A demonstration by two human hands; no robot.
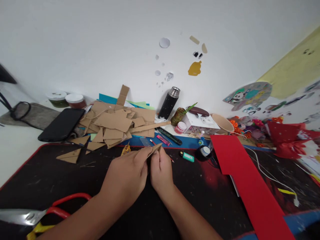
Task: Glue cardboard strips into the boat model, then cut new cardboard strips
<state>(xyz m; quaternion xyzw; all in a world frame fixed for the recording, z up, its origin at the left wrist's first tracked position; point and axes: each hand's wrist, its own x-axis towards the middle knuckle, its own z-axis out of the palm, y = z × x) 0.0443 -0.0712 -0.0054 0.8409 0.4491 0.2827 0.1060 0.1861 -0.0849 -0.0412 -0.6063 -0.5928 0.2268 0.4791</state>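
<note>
Over the middle of the dark mat, my left hand (127,173) and my right hand (161,168) come together, both closed on a small piece of cardboard (155,148). Its pointed top edge shows above the fingers; the rest is hidden by the hands. Just behind my left hand sits a small yellow-brown object (126,149). A pile of cut cardboard pieces (115,123) lies farther back to the left. Scissors (37,215) with red and yellow handles rest at the lower left, beside my left forearm.
A black phone (61,125) lies at the left, near two lidded jars (75,100). Behind stand a black flask (169,103) and a pink jar (180,127). A green lighter (188,157), an ink bottle (203,152) and a long red sheet (247,180) lie to the right.
</note>
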